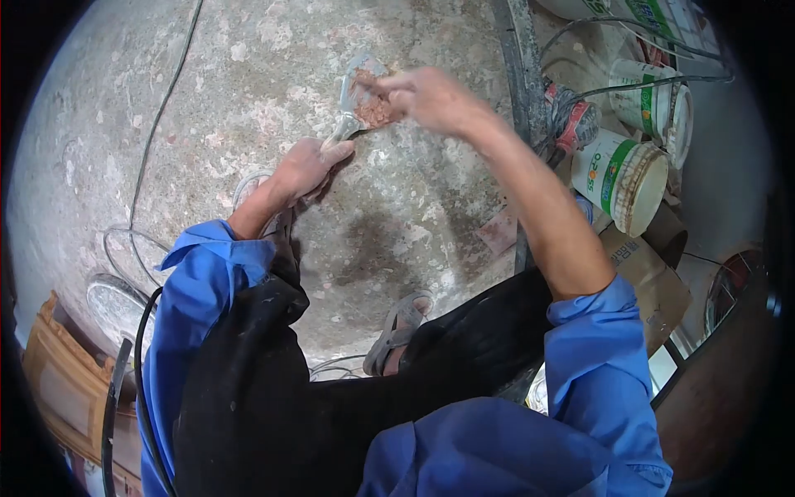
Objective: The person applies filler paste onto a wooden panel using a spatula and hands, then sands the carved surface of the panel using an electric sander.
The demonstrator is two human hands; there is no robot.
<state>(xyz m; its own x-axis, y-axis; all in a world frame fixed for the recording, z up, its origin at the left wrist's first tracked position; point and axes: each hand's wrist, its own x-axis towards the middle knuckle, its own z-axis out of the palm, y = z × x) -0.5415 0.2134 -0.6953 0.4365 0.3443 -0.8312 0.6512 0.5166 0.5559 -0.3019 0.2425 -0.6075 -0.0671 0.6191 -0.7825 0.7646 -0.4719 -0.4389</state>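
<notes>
A putty knife [349, 124] with a wide metal blade points away from me over the stained floor. My left hand [308, 171] is wrapped round its handle. Reddish-brown crumbly material [374, 110] lies on the blade. At the blade's right side is my right hand [431, 98], its fingers reaching to the material. Those fingertips are blurred, so whether they pinch any of it cannot be made out.
White buckets with green labels [603, 170] stand at the right, beside a wrapped bundle [571, 116] and a cardboard box [654, 282]. A dark cable [157, 124] crosses the speckled floor [248, 74] at the left. A wooden frame [70, 381] is at the lower left.
</notes>
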